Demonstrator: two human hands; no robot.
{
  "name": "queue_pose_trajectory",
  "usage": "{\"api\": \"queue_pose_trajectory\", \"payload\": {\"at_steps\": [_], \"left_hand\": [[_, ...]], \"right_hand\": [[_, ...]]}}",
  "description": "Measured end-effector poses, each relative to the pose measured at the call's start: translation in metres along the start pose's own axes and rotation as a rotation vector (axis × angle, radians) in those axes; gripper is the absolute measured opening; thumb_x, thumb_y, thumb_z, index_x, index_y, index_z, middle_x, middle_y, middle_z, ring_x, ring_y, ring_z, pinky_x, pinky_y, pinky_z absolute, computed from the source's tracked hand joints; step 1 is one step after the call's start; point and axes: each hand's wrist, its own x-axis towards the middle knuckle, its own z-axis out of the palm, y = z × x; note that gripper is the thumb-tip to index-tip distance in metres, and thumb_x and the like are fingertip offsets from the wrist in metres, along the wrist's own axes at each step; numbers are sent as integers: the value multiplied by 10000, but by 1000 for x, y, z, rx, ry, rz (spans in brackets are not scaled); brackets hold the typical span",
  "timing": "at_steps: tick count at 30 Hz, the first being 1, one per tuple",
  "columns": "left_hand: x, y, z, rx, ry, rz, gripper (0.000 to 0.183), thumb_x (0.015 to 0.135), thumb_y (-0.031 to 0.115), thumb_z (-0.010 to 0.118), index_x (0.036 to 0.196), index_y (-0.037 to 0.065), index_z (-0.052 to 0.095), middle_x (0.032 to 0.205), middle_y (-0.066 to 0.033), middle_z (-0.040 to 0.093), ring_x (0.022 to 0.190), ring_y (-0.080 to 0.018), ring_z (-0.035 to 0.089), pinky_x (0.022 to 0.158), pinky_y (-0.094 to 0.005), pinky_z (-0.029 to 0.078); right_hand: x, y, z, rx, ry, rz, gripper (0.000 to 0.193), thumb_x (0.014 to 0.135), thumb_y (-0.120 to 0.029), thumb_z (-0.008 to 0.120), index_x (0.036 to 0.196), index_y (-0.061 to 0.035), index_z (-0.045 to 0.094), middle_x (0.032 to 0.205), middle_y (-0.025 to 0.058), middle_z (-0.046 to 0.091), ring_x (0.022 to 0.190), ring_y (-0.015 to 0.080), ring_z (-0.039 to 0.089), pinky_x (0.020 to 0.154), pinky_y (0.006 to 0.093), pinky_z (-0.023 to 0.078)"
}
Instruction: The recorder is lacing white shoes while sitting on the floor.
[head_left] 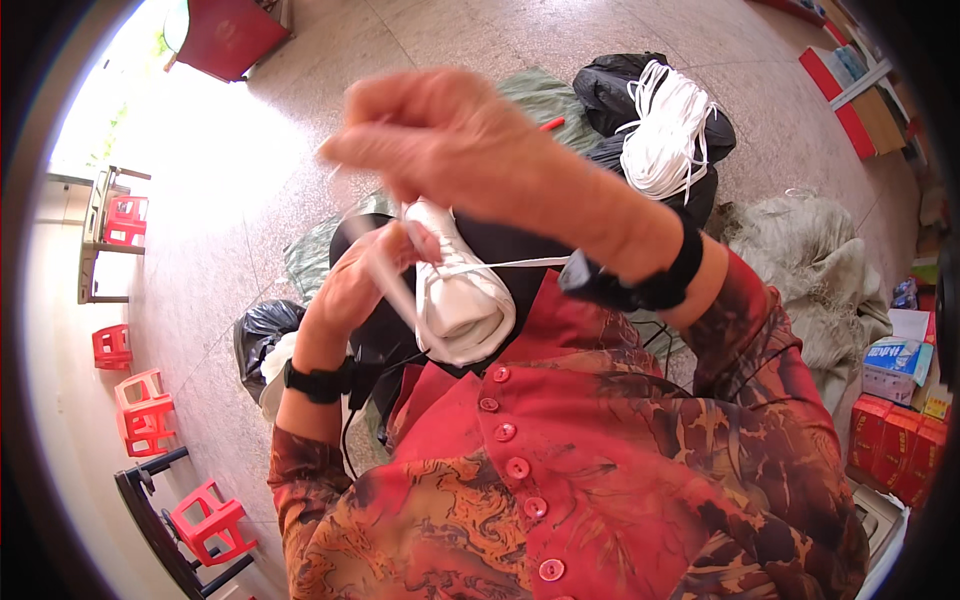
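A white shoe (466, 312) lies on my lap, its opening toward me. White lace runs over its upper, and one length stretches to the right toward my wrist strap. My left hand (362, 272) is at the shoe's left side, fingers closed on the white lace (388, 285), which is smeared by motion. Above the shoe my right hand (430, 135) is raised, its fingers pinched together. A thin strand hangs below those fingertips, also blurred. My right forearm hides part of what lies beyond the shoe.
A bundle of white laces (668, 130) rests on a black plastic bag (615, 85) ahead to the right. Another black bag (268, 350) stands left, a pale woven sack (805, 280) right. Red stools (210, 522) line the left wall; boxes (890, 440) are stacked at right.
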Motion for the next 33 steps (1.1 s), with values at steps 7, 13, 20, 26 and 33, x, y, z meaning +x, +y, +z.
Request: {"api": "queue_pose_trajectory", "payload": {"at_steps": [7, 13, 20, 26, 33], "left_hand": [[-57, 0, 6, -537, 501, -74, 440, 1063, 365, 418, 695, 145, 319, 653, 42, 224, 572, -91, 221, 539, -258, 229], [-105, -12, -9, -830, 644, -24, 463, 1066, 307, 416, 644, 161, 294, 613, 49, 226, 531, -76, 203, 496, -263, 214], [-118, -70, -29, -603, 1067, -99, 290, 1014, 237, 541, 786, 120, 405, 709, 21, 301, 605, -84, 286, 537, -265, 266], [-78, -27, 33, 1260, 645, 62, 520, 737, 154, 785, 1230, 124, 622, 1307, -127, 491, 1280, -359, 419, 1069, -464, 328], [-59, -52, 44, 1075, 418, 158, 279, 801, 165, 722, 1045, 64, 636, 1087, -113, 577, 1025, -313, 567, 873, -431, 449]], "right_hand": [[-59, 121, -35, -562, -264, 217, 247, 950, -253, 633, 991, -13, 593, 802, 137, 655, 734, 224, 630, 676, 359, 498], [-66, 134, -19, -503, -289, 323, 200, 933, -205, 649, 887, -17, 597, 704, 67, 592, 660, 167, 566, 594, 326, 440], [-74, 136, -28, -232, -203, 292, 282, 973, -251, 615, 817, -16, 617, 671, -29, 538, 608, 41, 459, 541, 236, 393], [-47, 128, -28, -281, -441, 712, 556, 998, -462, 490, 697, -26, 659, 562, 25, 557, 444, 88, 427, 428, 252, 318], [-46, 131, -21, -424, -521, 320, 178, 913, -207, 644, 800, -74, 680, 624, 61, 596, 535, 160, 526, 514, 293, 390]]}}
